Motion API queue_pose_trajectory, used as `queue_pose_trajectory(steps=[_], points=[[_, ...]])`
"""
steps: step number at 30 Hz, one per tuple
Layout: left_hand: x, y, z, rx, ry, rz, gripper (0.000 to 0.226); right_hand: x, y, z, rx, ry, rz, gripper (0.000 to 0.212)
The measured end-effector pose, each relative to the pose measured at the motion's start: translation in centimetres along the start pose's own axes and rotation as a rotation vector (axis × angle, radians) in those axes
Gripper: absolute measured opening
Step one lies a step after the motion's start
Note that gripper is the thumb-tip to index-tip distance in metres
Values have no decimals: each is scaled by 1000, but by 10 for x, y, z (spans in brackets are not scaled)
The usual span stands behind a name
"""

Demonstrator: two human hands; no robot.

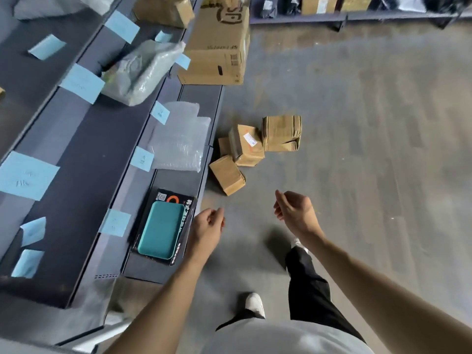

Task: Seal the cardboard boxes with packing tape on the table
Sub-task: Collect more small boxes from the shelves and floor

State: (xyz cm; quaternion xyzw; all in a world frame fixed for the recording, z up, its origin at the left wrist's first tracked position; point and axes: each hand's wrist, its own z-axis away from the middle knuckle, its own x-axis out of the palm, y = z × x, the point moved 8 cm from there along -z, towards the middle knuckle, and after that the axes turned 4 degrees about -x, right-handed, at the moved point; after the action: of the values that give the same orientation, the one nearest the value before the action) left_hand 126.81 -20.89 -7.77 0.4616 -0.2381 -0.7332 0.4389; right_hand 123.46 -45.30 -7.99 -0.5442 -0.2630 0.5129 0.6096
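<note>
Several small cardboard boxes lie in a heap on the grey floor: one nearest me, a labelled one behind it, and a taped one at the right. My left hand hangs over the floor beside the shelf edge, fingers loosely curled, holding nothing. My right hand is stretched out below the heap, fingers also loosely curled and empty. No packing tape or table is in view.
A dark shelf unit with blue paper labels runs along the left. On it sit a teal item in a black package, clear bubble wrap, a grey bag and a large cardboard box. More shelving stands at the far back.
</note>
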Motion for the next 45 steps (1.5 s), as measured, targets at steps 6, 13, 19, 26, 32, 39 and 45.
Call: queue_pose_trajectory(steps=[6,13,19,26,32,39,45], points=[[56,62,-74,-29,26,-2,33,-42,-8,-104,-1,-15,21,45],[127,150,-140,-66,16,-12,32,-91,-25,-221,8,-49,61,44],[172,202,-206,-78,-33,5,32,-117,-30,-300,64,-48,74,43],[224,242,-310,-59,-138,-43,19,-124,-18,-398,130,-30,113,44],[264,263,-416,-93,-213,-51,24,-120,-2,-493,219,-3,207,39],[307,246,-525,-135,-251,-147,26,-104,41,-596,252,-2,295,20],[367,199,-606,-159,-234,-200,33,-80,129,-678,220,-112,347,13]])
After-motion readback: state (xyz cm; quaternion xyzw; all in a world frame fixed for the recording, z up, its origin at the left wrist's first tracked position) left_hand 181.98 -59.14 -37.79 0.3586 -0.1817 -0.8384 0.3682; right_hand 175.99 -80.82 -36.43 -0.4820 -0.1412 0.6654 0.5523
